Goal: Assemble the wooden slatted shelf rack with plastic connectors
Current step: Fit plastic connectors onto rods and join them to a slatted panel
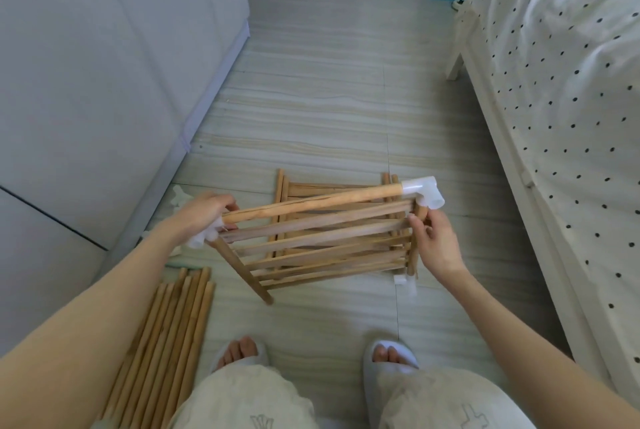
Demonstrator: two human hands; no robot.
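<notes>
Mid-frame, slatted wooden shelf panel (pixel 322 241) held between hands: left hand (pixel 204 214) grips white plastic connector (pixel 202 238) end; right hand (pixel 434 243) pinches right rail.

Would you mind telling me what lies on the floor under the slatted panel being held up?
Under the held slatted panel, another slatted panel lies flat on the tiled floor. Only its far edge and side rails show clearly; the held slats cover most of the rest.

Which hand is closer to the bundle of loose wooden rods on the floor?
Left. The left hand grips the rack's end just above the rods; the right hand holds the opposite end.
</notes>
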